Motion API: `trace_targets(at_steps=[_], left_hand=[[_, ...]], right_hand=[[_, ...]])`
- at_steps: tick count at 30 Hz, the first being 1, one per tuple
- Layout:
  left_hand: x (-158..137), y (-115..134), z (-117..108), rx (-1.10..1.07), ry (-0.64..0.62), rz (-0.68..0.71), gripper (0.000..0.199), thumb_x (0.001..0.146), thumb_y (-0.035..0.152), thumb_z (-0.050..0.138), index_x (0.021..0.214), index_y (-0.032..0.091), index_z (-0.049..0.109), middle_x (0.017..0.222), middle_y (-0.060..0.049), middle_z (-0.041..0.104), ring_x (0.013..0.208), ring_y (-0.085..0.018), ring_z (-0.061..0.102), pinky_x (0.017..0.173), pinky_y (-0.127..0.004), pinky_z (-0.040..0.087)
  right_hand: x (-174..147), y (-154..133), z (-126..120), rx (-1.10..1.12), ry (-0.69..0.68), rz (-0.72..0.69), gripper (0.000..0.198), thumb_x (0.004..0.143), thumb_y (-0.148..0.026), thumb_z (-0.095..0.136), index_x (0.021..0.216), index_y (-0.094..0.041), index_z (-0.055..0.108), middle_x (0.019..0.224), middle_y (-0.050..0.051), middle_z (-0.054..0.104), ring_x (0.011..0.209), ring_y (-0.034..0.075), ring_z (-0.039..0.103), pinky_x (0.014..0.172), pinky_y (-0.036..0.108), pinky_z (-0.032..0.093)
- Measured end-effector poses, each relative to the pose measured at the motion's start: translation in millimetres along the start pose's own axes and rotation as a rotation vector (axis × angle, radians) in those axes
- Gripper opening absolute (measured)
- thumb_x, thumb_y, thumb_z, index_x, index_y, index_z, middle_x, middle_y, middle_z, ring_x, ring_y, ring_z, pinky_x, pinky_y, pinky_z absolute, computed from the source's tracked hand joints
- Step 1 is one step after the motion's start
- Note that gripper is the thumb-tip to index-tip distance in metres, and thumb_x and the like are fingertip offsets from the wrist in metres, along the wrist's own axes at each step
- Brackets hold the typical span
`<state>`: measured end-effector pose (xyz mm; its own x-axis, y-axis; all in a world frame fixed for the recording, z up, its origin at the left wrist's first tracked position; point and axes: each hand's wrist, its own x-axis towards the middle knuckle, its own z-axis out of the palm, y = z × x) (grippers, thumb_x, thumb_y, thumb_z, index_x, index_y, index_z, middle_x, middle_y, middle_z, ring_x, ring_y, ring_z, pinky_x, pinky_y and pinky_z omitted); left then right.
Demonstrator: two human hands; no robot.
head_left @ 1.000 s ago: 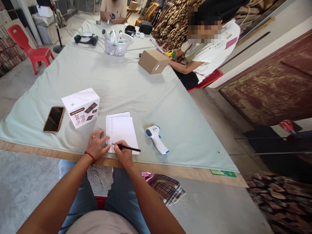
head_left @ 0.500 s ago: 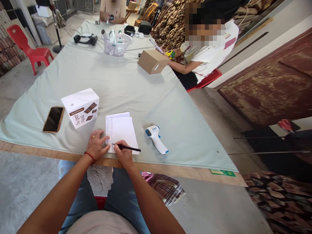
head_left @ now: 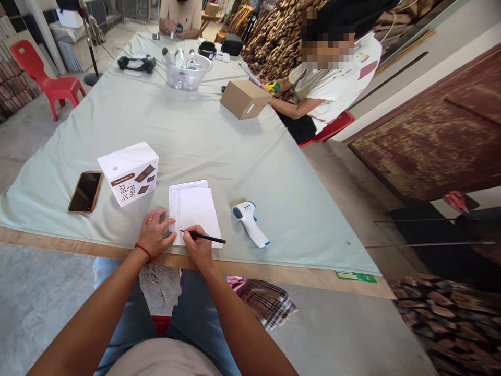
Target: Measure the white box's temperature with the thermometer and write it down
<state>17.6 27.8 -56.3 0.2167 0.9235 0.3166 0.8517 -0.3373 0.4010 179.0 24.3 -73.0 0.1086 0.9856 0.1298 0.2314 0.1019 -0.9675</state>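
A white sheet of paper (head_left: 194, 208) lies near the table's front edge on the pale green cloth (head_left: 188, 130). My right hand (head_left: 199, 248) grips a black pen (head_left: 203, 238) whose tip touches the paper's lower left corner. My left hand (head_left: 155, 232) rests flat on the cloth with its fingertips pressing the paper's left edge. A red band circles my left wrist.
A white and blue infrared thermometer (head_left: 250, 223) lies right of the paper. A white "Super Meal" box (head_left: 129, 173) and a phone (head_left: 85, 191) sit to the left. Farther off, a person (head_left: 329, 78) handles a cardboard box (head_left: 245, 98); a bowl of bottles (head_left: 188, 70), a red chair (head_left: 47, 73).
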Motion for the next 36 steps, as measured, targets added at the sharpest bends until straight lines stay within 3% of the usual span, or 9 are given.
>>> trace_targets(at_steps=[30, 36], left_hand=[[0.6, -0.2, -0.9, -0.023, -0.001, -0.004, 0.031, 0.077, 0.032, 0.069, 0.107, 0.024, 0.069, 0.124, -0.011, 0.053, 0.121, -0.029, 0.049, 0.109, -0.049, 0.036], [1.1, -0.8, -1.5, -0.023, 0.0, -0.015, 0.031, 0.075, 0.031, 0.07, 0.106, 0.023, 0.069, 0.123, -0.011, 0.053, 0.119, -0.029, 0.05, 0.108, -0.048, 0.036]], right_hand=[[-1.5, -1.0, -0.7, -0.027, -0.013, -0.022, 0.007, 0.07, -0.027, 0.052, 0.065, -0.022, 0.053, 0.058, -0.004, 0.052, 0.058, 0.014, 0.047, 0.06, 0.028, 0.041], [4.7, -0.1, -8.4, -0.06, 0.133, -0.153, 0.013, 0.083, -0.029, 0.048, 0.08, -0.021, 0.059, 0.074, 0.0, 0.059, 0.071, 0.017, 0.056, 0.07, 0.031, 0.047]])
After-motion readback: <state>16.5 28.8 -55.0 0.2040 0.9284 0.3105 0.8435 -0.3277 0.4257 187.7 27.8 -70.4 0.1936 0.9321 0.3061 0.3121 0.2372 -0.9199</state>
